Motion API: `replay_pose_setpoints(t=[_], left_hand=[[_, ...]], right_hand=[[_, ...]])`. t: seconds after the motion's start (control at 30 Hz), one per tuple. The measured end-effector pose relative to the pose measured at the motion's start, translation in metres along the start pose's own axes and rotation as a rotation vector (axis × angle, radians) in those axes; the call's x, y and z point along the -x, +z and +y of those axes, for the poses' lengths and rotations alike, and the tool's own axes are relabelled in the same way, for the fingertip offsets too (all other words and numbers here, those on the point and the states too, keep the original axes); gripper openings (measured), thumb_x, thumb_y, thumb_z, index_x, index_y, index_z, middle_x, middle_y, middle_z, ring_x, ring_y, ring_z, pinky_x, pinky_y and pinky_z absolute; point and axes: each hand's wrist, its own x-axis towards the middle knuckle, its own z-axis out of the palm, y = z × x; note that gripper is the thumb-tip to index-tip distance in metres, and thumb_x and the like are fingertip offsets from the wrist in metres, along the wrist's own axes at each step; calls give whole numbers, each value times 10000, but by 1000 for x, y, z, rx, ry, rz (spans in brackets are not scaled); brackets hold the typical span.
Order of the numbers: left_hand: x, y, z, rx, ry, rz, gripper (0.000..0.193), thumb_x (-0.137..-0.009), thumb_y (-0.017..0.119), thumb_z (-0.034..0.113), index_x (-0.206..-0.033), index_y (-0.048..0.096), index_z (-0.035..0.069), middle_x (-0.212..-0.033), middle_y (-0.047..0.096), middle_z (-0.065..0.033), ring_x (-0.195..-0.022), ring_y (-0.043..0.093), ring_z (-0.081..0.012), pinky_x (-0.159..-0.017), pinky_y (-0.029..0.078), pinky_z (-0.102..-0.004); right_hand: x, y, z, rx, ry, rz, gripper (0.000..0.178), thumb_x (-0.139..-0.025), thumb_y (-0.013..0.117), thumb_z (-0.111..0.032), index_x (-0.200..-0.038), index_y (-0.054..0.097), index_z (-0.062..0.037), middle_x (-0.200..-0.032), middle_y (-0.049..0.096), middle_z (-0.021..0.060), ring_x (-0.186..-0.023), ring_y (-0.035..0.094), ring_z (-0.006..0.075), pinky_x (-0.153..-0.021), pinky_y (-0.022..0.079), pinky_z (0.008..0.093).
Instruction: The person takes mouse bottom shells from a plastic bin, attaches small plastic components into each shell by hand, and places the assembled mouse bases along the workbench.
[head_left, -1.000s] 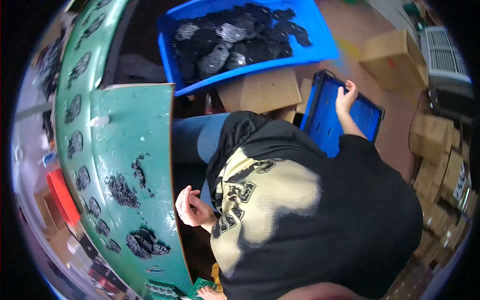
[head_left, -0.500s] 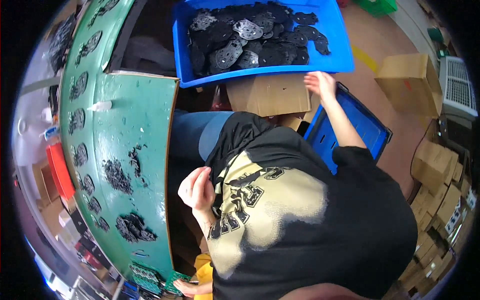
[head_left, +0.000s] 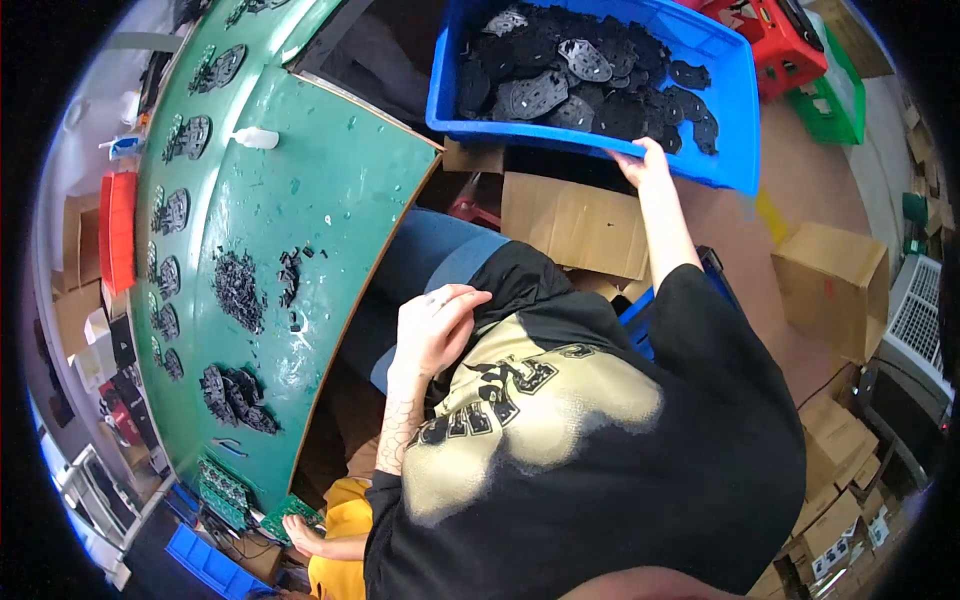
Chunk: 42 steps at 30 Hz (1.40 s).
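As the big blue rectangular plastic tub (head_left: pixel 733 120), heaped with flat black plates (head_left: pixel 540 95), has the right hand (head_left: pixel 648 168) seemingly closed on its near rim, right by the corner of the shiny green-topped table (head_left: pixel 330 190), I'd call this getting hold of the tub. Left hand (head_left: pixel 435 325) is half-curled, palm hidden, can't tell if it's holding anything. Next move probably calls for a firm, level rim hold

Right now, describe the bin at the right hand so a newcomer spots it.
Find the green table. Just past its upper-right corner is a blue bin, right hand on its near rim. Among nearby bins, only it shows a heap of black parts.
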Motion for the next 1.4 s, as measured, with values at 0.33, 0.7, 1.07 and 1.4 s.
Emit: replay_pose_setpoints(t=[0.33,0.7,1.07,1.4], left_hand=[[-44,-32,-23,-222,66,264,370,-596,609,-36,-944,648,81,-868,615,-61,-771,612,-231,-658,506,-329],[-125,-35,-17,-560,-126,-70,575,-674,605,41,-1223,528,195,-1361,415,-45,-1283,369,-220,-1055,253,-447],[-117,-47,-23,-656,-198,-112,429,-698,582,53,-1094,610,217,-1315,483,-16,-1230,442,-208,-1024,296,-440],[-122,-30,-27,-477,50,148,158,-710,582,123,-864,613,103,-1201,535,-78,-1211,436,-241,-1025,306,-504]], right_hand=[[-29,24,-11,29,-76,-93,455,-751,445,-40,-1069,247,218,-1235,304,411,-1174,318,571,-983,350,623],[6,23,-4,651,-86,-351,613,-819,639,-242,-1238,331,83,-1207,480,259,-1182,453,358,-959,427,488],[-181,-108,46,1234,636,157,828,-645,779,-345,-1338,378,-135,-1312,440,152,-1190,424,290,-920,402,467],[-170,-82,220,1184,964,2,703,-682,752,-371,-1267,445,-128,-1320,410,126,-1111,450,288,-841,446,436]])
